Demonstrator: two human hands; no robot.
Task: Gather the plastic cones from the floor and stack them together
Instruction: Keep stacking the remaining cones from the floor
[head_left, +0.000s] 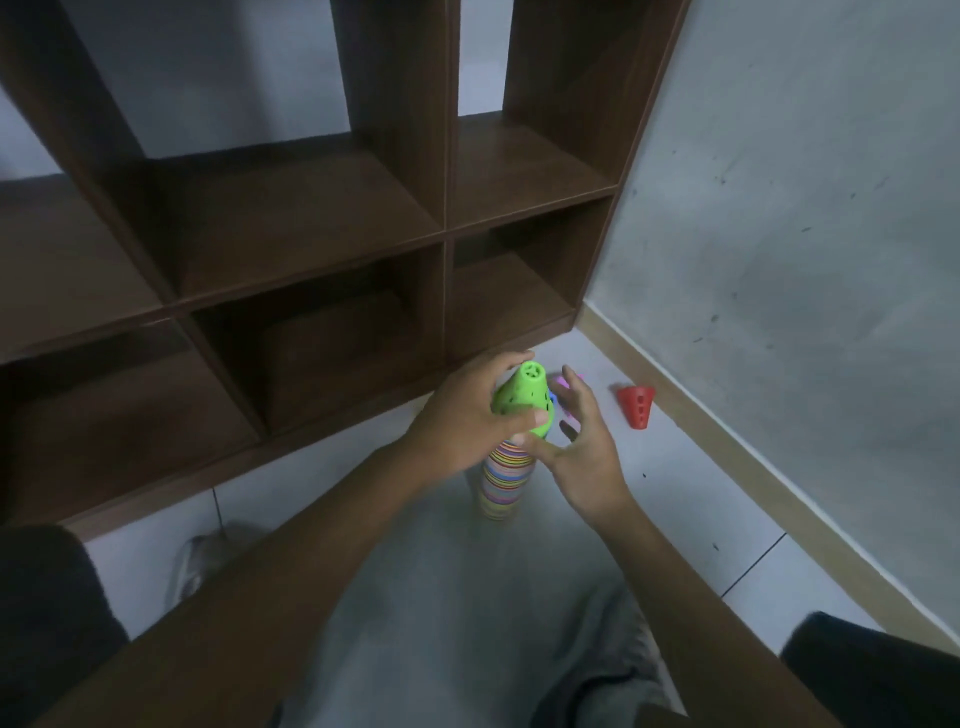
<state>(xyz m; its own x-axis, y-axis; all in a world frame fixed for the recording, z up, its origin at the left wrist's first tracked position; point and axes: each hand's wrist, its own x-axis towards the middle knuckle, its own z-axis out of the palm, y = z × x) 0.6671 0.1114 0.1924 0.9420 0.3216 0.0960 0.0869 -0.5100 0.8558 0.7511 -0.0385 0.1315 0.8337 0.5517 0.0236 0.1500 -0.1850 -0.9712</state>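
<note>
Toppling is the big worry here, tbh. In the head view, the only one given, a green cone (522, 399) is gripped by the left hand (462, 415), fingers curled over its far side and thumb pressed across its lower rim, right on top of a tall striped stack of cones (503, 480) that is stood on the pale floor (675, 467) just in front of a dark wooden shelf unit (311, 218). The right hand (582, 447) is held beside the stack with fingers spread and relaxed, nothing gripped; its thumb looks to be touching or nearly touching the cone's rim, hard to tell which. The stack looks narrow for its height, so if the green cone is pushed down off-centre or tilted, the whole column could be tipped toward the shelf or the wall (805, 234). A cocked seat is also possible, with the cone jammed crooked. A red cone (638, 405) is left lying on its side near the skirting, well apart from the stack, and something pink (566, 378) is half hidden behind the right hand's fingers, probably another cone. If the stack is left unsteadied while those are reached for, it could be knocked over.
</note>
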